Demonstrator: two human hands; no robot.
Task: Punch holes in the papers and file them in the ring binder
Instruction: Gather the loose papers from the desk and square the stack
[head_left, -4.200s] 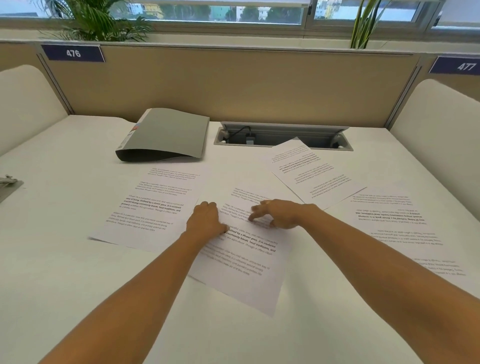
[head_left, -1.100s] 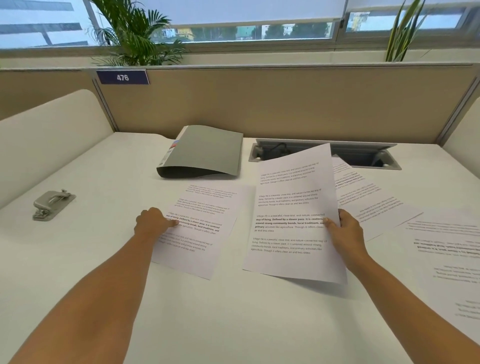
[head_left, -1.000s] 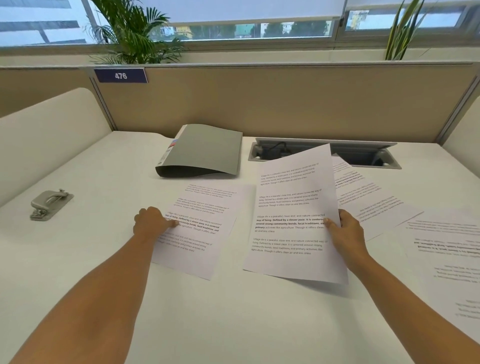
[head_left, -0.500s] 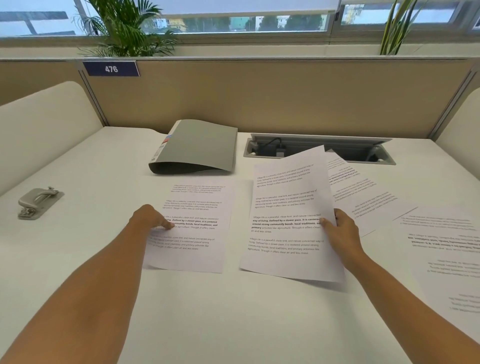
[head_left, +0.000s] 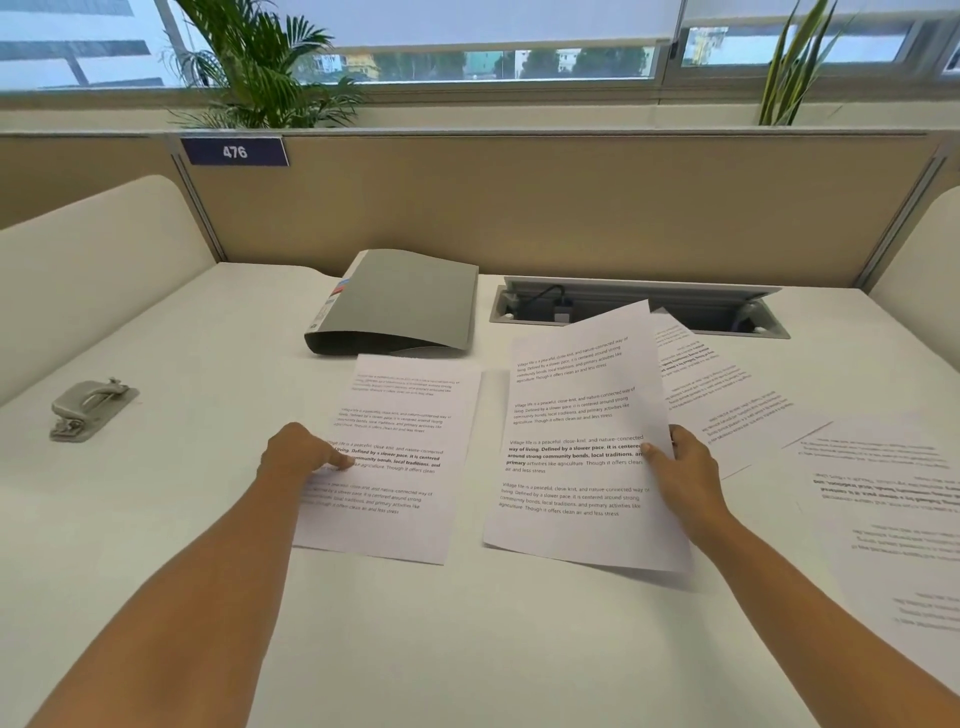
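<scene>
1. Lifted sheet (head_left: 582, 441): right of centre, off the bench (head_left: 467, 649) along its right side, far end tipped up, near-left corner low or touching (can't tell which). Text faces the person. Long axis runs away from the person, leaning slightly right.
2. Flat sheet (head_left: 400, 467): just beside it on the left, flat on the bench, same way up, long axis approx. parallel. Only a narrow strip of bench between the two.
3. Key relation: the flat sheet lies directly left of the lifted one, so stacking looks like a short sideways carry to the left w/ almost no turning. Edges need to line up before punching.
4. Right hand (head_left: 685, 467): pinches the lifted sheet at mid right edge. Thumb on top, other fingers (head_left: 675, 434) behind the paper.
5. Left hand (head_left: 298, 452): on the flat sheet's left edge, fingers curled, one tip on the print. Can't tell if it pinches the edge or only presses it down.
6. More sheets (head_left: 727, 395) lie to the right, text upside down to the person; one is partly under the lifted sheet's far corner. The right hand is nearer these.
7. Ring binder (head_left: 405, 301): closed, beyond the flat sheet, nearly touching its far edge.
8. Hole punch (head_left: 91, 408): far left, well apart from all the paper, untouched. The left hand is the nearer one.
9. Judgement: gathering stage. Nothing looks punched or filed yet.
</scene>
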